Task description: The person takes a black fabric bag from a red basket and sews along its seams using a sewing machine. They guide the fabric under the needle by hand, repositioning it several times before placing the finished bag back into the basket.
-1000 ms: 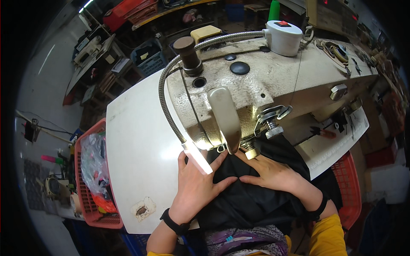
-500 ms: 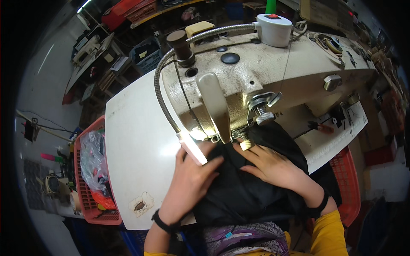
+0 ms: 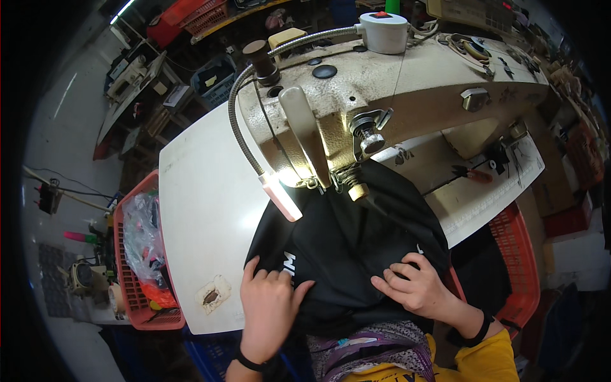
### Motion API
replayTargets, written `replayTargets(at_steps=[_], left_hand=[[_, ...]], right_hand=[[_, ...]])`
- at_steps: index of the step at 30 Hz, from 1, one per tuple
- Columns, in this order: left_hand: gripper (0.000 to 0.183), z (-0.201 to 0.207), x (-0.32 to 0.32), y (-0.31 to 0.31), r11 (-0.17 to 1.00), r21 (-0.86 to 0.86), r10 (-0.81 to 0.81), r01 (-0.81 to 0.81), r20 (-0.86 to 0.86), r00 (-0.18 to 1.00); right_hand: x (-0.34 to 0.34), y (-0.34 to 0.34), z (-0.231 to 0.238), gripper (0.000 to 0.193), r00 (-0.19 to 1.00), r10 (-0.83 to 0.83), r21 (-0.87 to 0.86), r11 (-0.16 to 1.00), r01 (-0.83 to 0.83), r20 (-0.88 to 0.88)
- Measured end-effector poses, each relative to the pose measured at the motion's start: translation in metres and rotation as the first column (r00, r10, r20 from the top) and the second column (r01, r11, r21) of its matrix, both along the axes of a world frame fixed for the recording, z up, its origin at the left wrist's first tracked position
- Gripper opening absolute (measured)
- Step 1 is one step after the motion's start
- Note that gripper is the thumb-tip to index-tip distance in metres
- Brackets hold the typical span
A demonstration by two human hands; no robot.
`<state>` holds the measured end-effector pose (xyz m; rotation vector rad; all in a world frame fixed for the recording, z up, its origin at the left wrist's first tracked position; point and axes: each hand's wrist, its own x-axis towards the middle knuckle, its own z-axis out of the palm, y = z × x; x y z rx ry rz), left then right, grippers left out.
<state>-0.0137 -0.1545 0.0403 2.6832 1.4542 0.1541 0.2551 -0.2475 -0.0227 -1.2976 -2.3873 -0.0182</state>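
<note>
A black cloth point(image 3: 347, 245) with a white print lies on the white sewing table point(image 3: 203, 210), running up under the needle area of a cream industrial sewing machine point(image 3: 394, 89). My left hand point(image 3: 270, 305) lies flat on the cloth's near left part, fingers spread. My right hand point(image 3: 417, 286) rests on the cloth's near right part, with its fingers curled and pinching a fold. A small lit lamp point(image 3: 280, 196) on a flexible metal neck shines just left of the needle.
A red basket point(image 3: 137, 254) with plastic bags hangs at the table's left edge. Another red basket point(image 3: 519, 261) sits at the right. A red-handled tool point(image 3: 474, 174) lies on the table right of the machine. Cluttered benches fill the background.
Both hands have drawn back from the needle toward me, along with the cloth's near part. More black cloth now shows between the hands and the machine.
</note>
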Motion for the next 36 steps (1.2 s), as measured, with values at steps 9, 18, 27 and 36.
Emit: replayTargets(at_steps=[9, 18, 27, 36], left_hand=[[0.092, -0.027, -0.008, -0.007, 0.9, 0.147, 0.364, -0.41, 0.261, 0.894], [0.042, -0.041, 0.021, 0.036, 0.827, -0.554, 0.514, -0.1, 0.67, 0.536], [0.057, -0.008, -0.019, 0.034, 0.886, -0.171, 0.463, -0.43, 0.345, 0.817], [0.056, -0.001, 0.05, -0.013, 0.963, 0.144, -0.263, 0.227, 0.332, 0.906]], right_hand=[[0.007, 0.011, 0.017, 0.026, 0.98, 0.05, -0.149, 0.986, -0.079, -0.194], [-0.02, 0.053, 0.017, 0.049, 0.856, -0.014, -0.253, 0.958, -0.136, -0.516], [-0.048, 0.032, 0.008, 0.067, 0.953, -0.283, -0.132, 0.946, 0.296, 0.109], [-0.054, 0.017, 0.015, 0.067, 0.921, -0.317, -0.101, 0.933, 0.346, 0.228]])
